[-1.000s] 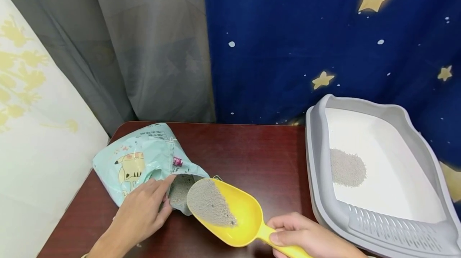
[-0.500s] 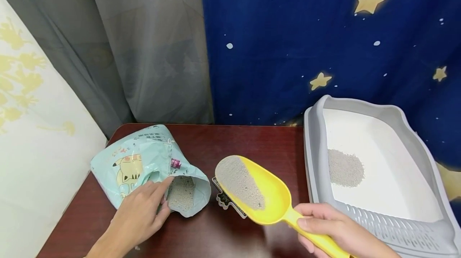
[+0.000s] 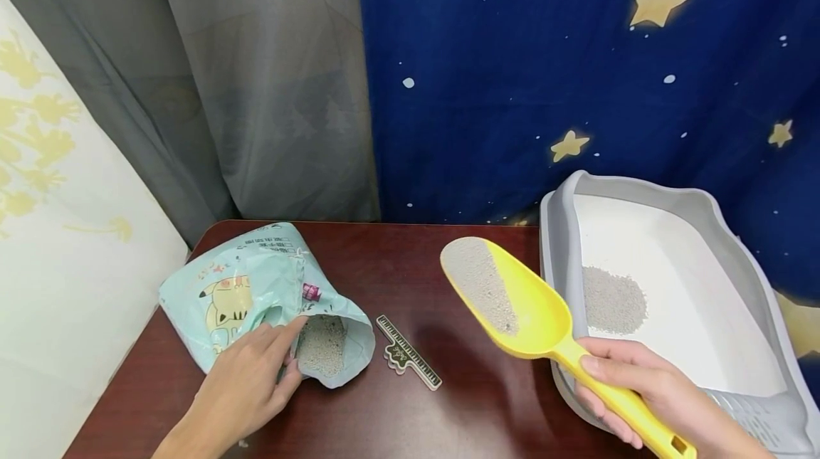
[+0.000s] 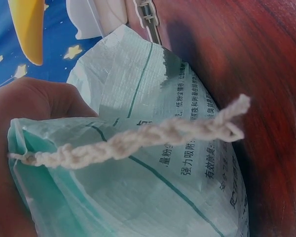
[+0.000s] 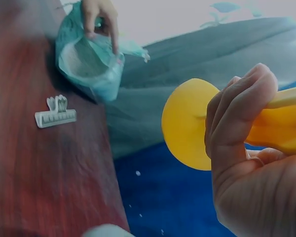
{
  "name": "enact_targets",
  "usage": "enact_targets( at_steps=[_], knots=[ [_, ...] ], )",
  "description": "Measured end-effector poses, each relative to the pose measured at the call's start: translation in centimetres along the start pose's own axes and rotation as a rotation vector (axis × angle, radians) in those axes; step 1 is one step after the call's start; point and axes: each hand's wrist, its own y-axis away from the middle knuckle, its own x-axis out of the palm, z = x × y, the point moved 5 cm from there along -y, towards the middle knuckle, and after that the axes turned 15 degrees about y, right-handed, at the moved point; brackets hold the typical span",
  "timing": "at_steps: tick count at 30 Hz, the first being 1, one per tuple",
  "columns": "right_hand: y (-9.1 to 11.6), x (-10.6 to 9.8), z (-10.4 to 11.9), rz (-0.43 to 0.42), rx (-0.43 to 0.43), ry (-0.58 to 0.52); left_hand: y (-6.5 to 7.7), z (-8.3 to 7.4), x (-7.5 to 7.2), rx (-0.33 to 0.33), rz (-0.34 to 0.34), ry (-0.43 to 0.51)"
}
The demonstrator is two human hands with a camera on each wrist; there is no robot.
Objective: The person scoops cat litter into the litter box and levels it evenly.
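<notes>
My right hand [image 3: 647,381] grips the handle of a yellow scoop [image 3: 538,309], held above the table just left of the grey litter box [image 3: 564,260]. Grey cat litter [image 3: 477,281] fills about half of the scoop's bowl. On the left, a light-blue bag [image 3: 269,274] lies on its side, its mouth facing me with litter visible inside. My left hand [image 3: 250,373] pinches the edge of that mouth; some of its fingertips are hidden by the plastic. A braided cord [image 4: 138,140] hangs across the bag in the left wrist view. Inside the white-floored box lies a patch of litter [image 3: 615,300].
A bag clip [image 3: 408,354] printed like a piano keyboard lies on the dark red wooden table [image 3: 442,249], between bag and box. Grey curtain [image 3: 288,89] and blue starry curtain [image 3: 461,89] hang behind the table. A pale patterned surface [image 3: 77,267] borders it at left.
My right hand has carried the loaded scoop from the bag's mouth rightward and up towards the litter box, uncovering the clip. My left hand stays at the bag's edge.
</notes>
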Motion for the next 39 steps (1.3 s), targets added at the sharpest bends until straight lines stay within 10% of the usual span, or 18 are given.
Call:
enact_targets(
  at_steps=[18,27,39],
  knots=[
    [8.7,-8.5,-0.5,-0.145,0.249,0.008,0.2,0.0,0.0,-0.014,0.002,-0.006],
    [11.8,-11.3,-2.0,0.007,0.133,-0.132,0.4,0.1,0.1,0.009,-0.012,-0.009],
    [15.2,-13.9,-4.7,-0.064,0.247,-0.142,0.2,0.1,0.0,0.001,-0.011,-0.006]
  ],
)
